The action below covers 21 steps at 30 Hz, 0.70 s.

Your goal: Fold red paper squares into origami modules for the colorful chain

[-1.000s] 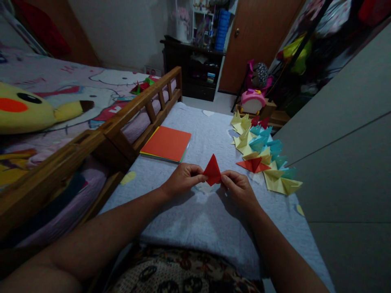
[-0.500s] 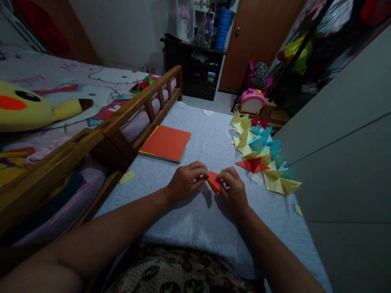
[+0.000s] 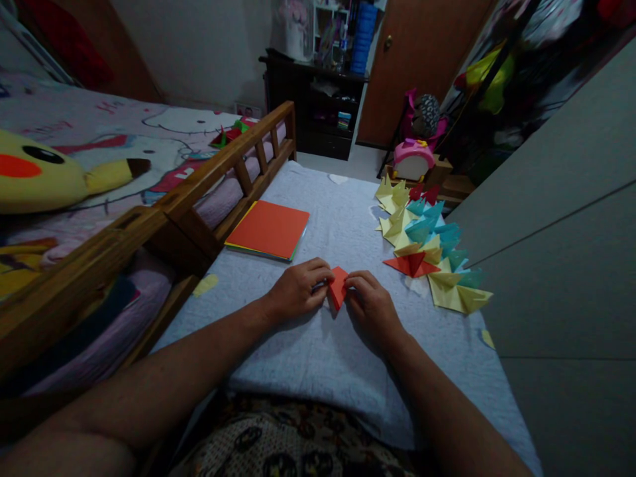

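Note:
A small folded piece of orange-red origami paper (image 3: 338,289) is held between both hands just above or on the light cloth surface (image 3: 308,361); its narrow tip points toward me. My left hand (image 3: 301,288) pinches its left edge with thumb and fingertips. On the opposite edge, my right hand (image 3: 371,299) grips with thumb and fingers closed. Folded paper cranes (image 3: 417,225) in yellow, blue and red stand in rows to the right, a red-orange crane (image 3: 413,264) being closest to my right hand. Beyond my left hand lies a square stack of coloured paper (image 3: 269,229), orange on top.
A wooden bed rail (image 3: 228,159) borders the cloth on the left, with a yellow plush toy (image 3: 44,175) on the bed behind it. At the right rises a pale cabinet side (image 3: 566,265). A dark shelf unit (image 3: 311,106) and a pink toy (image 3: 413,158) stand farther back.
The folded paper has shifted slightly left and turned, so its kite-shaped face shows where layered edges showed before. My right hand has moved left and both hands are closer together.

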Motion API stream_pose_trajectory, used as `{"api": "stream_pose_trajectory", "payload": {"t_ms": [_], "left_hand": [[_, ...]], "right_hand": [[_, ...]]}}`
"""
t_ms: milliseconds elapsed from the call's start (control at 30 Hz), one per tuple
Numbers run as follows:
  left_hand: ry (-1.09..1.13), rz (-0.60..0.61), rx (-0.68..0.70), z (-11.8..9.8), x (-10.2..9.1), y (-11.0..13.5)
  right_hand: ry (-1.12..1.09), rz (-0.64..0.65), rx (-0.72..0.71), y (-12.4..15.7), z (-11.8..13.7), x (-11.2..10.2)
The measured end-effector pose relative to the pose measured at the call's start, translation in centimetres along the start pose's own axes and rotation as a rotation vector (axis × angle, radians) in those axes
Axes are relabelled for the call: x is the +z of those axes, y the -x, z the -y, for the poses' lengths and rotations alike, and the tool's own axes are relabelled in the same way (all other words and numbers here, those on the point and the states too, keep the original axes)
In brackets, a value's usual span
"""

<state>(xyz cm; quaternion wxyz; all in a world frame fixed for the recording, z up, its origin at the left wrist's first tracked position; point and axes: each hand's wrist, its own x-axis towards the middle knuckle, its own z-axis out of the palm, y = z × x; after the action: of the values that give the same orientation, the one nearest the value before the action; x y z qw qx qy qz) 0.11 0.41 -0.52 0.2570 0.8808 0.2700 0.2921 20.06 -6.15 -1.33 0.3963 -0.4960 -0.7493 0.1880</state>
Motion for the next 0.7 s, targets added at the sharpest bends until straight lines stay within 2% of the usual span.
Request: {"api": "stream_pose_trajectory", "payload": {"t_ms": [233,467,700], "left_hand": [[-0.112,0.167,0.003,0.1,-0.3,0.2],[-0.080,0.171,-0.024,0.5,-0.3,0.2],[-0.031,0.142,-0.074,1.3,0.0,-0.1]], "right_hand": [[0.035,0.108,0.025,0.1,-0.9,0.0],[0.020,0.145,0.057,-0.1,-1.1,-0.4],[-0.050,0.087,0.112,-0.4,-1.4,-0.4]]}}
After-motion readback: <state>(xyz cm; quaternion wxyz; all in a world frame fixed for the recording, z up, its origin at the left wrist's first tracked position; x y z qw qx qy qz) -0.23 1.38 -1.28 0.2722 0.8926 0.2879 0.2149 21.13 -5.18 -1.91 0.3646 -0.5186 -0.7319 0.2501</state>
